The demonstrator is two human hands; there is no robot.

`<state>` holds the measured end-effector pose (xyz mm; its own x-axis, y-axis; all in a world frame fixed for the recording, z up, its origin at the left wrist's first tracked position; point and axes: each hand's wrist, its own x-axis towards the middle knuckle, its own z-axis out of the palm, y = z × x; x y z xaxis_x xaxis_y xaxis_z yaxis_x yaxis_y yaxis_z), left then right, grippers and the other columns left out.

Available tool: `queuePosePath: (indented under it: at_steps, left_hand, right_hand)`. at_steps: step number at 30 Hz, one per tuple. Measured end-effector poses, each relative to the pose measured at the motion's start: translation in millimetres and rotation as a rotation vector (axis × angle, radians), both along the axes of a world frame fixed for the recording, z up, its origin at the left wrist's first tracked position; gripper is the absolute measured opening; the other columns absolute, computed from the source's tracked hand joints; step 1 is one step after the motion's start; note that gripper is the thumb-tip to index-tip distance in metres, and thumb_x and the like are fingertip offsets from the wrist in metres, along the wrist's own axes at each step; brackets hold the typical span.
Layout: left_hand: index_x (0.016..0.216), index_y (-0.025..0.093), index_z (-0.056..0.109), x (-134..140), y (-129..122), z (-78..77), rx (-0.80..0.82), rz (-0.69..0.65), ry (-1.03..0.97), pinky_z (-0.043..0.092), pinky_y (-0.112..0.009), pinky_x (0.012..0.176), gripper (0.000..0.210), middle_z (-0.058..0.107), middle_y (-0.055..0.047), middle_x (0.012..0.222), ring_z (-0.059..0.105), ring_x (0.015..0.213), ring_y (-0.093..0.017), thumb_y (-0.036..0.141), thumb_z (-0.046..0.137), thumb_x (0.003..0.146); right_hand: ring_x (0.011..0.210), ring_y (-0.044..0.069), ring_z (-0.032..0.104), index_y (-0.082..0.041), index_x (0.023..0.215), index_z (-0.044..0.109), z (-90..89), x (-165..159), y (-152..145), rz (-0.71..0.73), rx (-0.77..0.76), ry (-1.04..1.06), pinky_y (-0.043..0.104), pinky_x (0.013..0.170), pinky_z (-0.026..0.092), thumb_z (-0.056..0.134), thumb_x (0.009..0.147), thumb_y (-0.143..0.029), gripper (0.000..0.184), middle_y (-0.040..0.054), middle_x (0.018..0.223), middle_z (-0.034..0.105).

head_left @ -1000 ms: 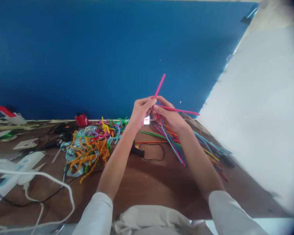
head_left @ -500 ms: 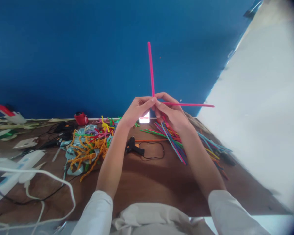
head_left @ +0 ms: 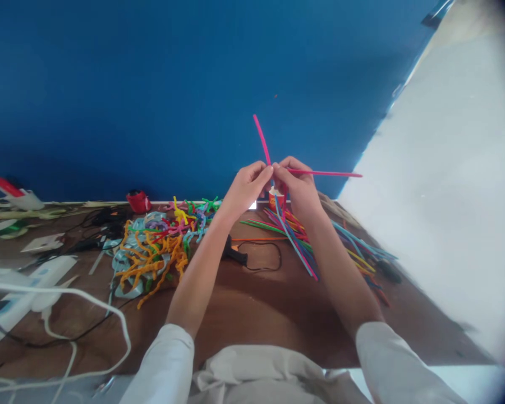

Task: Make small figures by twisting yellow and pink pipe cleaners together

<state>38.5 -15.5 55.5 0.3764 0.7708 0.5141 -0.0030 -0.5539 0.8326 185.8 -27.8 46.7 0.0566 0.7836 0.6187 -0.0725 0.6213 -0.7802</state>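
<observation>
A bright pink pipe cleaner (head_left: 261, 137) rises from the fingertips of my left hand (head_left: 248, 182), which pinch it. My right hand (head_left: 297, 179) is closed just beside it, and a pink length stretches from it to the right. Whether both lengths are one bent pipe cleaner is hidden by my fingers. The fingertips of both hands nearly meet, above the far side of the table. Below my right hand lies a bundle of coloured pipe cleaners (head_left: 293, 242). A black glue gun (head_left: 235, 256) rests on the table, partly behind my left forearm.
Twisted orange pipe-cleaner pieces (head_left: 151, 258) and other colours heap on the left of the table (head_left: 261, 314). A red cup (head_left: 276, 199) stands behind my hands. A white power strip (head_left: 29, 300) and looping white cable (head_left: 124, 331) lie at left. A blue wall (head_left: 151, 84) closes the back.
My hands have drawn their fingertips into a tighter pinch. The upright pink length now looks shorter and leans left. The red cup has come into view behind my hands.
</observation>
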Motion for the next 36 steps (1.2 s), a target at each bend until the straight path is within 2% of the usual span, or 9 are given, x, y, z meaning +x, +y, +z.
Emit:
queuePosePath:
  at_steps: [3,5,8,13,20,30,36]
  left_hand:
    - [0.084,0.016,0.058,-3.3,2.7,-0.2,-0.02,-0.01,0.059,0.04,-0.02,0.055,0.03,0.065,-0.003,0.082,0.061,0.069,-0.009,0.042,0.052,0.096]
    - [0.087,0.016,0.059,-5.8,2.9,0.2,-0.045,-0.035,0.084,0.043,-0.02,0.057,0.027,0.066,-0.003,0.087,0.066,0.076,-0.011,0.042,0.052,0.095]
    - [0.089,0.017,0.057,-6.6,1.8,0.2,-0.077,-0.068,0.093,0.045,-0.02,0.06,0.025,0.067,-0.003,0.086,0.067,0.076,-0.011,0.041,0.054,0.095]
    - [0.086,0.017,0.054,-4.5,1.5,-0.6,-0.074,-0.046,0.055,0.043,-0.02,0.056,0.024,0.065,-0.001,0.079,0.06,0.064,-0.009,0.039,0.054,0.095]
    - [0.077,0.017,0.051,-4.8,-0.7,2.2,-0.083,-0.018,0.042,0.033,-0.02,0.048,0.026,0.056,0.002,0.071,0.047,0.053,-0.005,0.036,0.053,0.095]
    - [0.08,0.018,0.05,-2.2,-0.3,1.4,-0.14,-0.048,0.003,0.032,-0.021,0.047,0.024,0.058,0.001,0.072,0.049,0.052,-0.005,0.037,0.052,0.095]
    - [0.072,0.019,0.046,-2.9,-1.8,4.2,-0.161,0.0,-0.001,0.021,-0.021,0.046,0.029,0.037,0.006,0.059,0.03,0.049,-0.005,0.036,0.053,0.094]
  right_hand:
    - [0.06,0.008,0.047,-0.019,0.066,0.065,2.9,1.5,-2.6,-0.125,0.065,-0.082,0.022,0.057,0.039,0.078,0.08,-0.038,0.027,-0.0036,0.062,0.057]
    - [0.056,0.008,0.045,-0.019,0.066,0.064,3.9,2.3,-4.1,-0.061,-0.026,-0.064,0.022,0.052,0.037,0.08,0.078,-0.039,0.029,-0.0041,0.06,0.055]
    - [0.049,0.008,0.043,-0.02,0.068,0.059,4.1,1.4,-5.5,0.097,-0.193,0.042,0.022,0.046,0.034,0.08,0.076,-0.043,0.032,-0.0054,0.055,0.052]
    - [0.051,0.009,0.051,-0.02,0.072,0.059,6.2,-3.3,-8.7,0.168,-0.214,0.084,0.022,0.048,0.038,0.079,0.077,-0.043,0.031,-0.0033,0.057,0.058]
    - [0.048,0.006,0.036,-0.02,0.068,0.057,4.1,-3.0,-6.7,0.201,-0.21,0.109,0.022,0.045,0.029,0.079,0.076,-0.039,0.03,-0.0077,0.054,0.044]
    - [0.043,0.006,0.035,-0.021,0.07,0.059,6.6,0.4,-10.2,0.167,-0.248,0.056,0.022,0.039,0.024,0.084,0.071,-0.045,0.034,-0.008,0.051,0.044]
    - [0.045,0.006,0.035,-0.02,0.069,0.064,3.7,2.2,-4.7,0.098,-0.177,0.005,0.023,0.041,0.029,0.083,0.073,-0.045,0.032,-0.0072,0.052,0.044]
